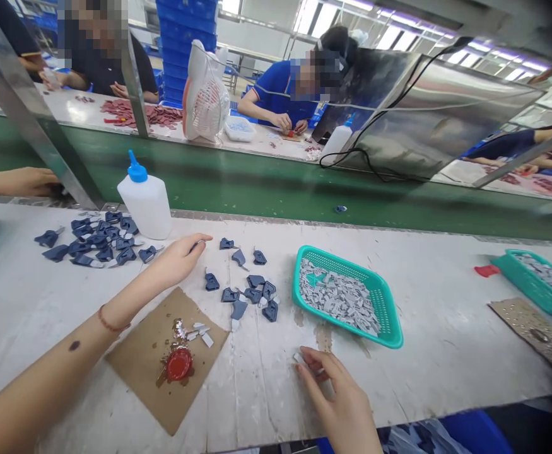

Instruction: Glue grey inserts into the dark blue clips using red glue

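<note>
My left hand (pixel 183 255) reaches over the table beside the dark blue parts, its fingers closed together around something dark and small that is mostly hidden. Near the front edge, my right hand (pixel 335 388) pinches a small grey piece (pixel 299 358) between thumb and fingers. Several dark blue parts (pixel 253 295) lie between the hands and the green basket (pixel 389 315), which holds many grey pieces (pixel 339 296). A brown cardboard sheet (pixel 162 403) below my left forearm bears a red round cap (pixel 178 364), wet drops and a few grey pieces (pixel 207 340).
A white bottle with a blue nozzle (pixel 146 205) stands behind a pile of dark blue parts (pixel 98 239). At right are another green basket (pixel 531 280) and wet cardboard (pixel 531 328). Beyond the green belt (pixel 257 189), people work; another person's hand (pixel 32 181) is at left.
</note>
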The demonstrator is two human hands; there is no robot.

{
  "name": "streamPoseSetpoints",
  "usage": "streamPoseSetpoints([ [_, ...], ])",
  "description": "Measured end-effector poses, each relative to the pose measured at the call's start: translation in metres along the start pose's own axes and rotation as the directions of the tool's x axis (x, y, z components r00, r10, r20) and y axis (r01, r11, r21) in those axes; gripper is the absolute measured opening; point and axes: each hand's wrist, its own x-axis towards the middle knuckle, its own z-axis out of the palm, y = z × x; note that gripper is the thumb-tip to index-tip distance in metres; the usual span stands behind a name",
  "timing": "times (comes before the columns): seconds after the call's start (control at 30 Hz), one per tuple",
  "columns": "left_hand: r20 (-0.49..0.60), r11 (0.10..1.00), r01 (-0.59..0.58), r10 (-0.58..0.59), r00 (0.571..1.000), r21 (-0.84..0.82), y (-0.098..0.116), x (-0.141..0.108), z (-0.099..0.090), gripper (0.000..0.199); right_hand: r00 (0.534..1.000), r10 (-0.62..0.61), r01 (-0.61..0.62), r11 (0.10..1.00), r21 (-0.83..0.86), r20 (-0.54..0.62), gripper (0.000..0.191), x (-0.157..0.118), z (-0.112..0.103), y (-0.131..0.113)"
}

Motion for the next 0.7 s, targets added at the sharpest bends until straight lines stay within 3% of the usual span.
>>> streamPoseSetpoints([
  [0.17,0.105,0.929,0.154,-0.125,0.987,-0.338,0.013,-0.049,-0.014,0.048,0.997,-0.078,0.076,0.995,-0.069,-0.018,0.034,0.004,0.003,-0.005],
  [0.3,0.19,0.71,0.297,-0.229,0.955,-0.638,0.012,-0.083,-0.017,0.039,0.996,-0.088,0.088,0.991,-0.105,0.003,0.035,0.009,-0.001,-0.002],
  [0.43,0.238,0.501,0.361,-0.294,0.926,-0.787,0.002,-0.116,-0.013,0.028,0.994,-0.11,0.106,0.985,-0.138,-0.023,0.033,0.016,-0.005,-0.009],
  [0.57,0.189,0.354,0.348,-0.413,0.891,-0.868,-0.012,-0.148,-0.002,0.026,0.977,-0.212,0.213,0.976,-0.041,0.023,0.022,0.017,0.004,-0.053],
  [0.7,0.139,0.252,0.293,-0.491,0.86,-0.922,-0.022,-0.171,0.006,0.03,0.891,-0.384,0.353,0.922,0.161,0.244,0.005,0.012,0.029,-0.116],
])
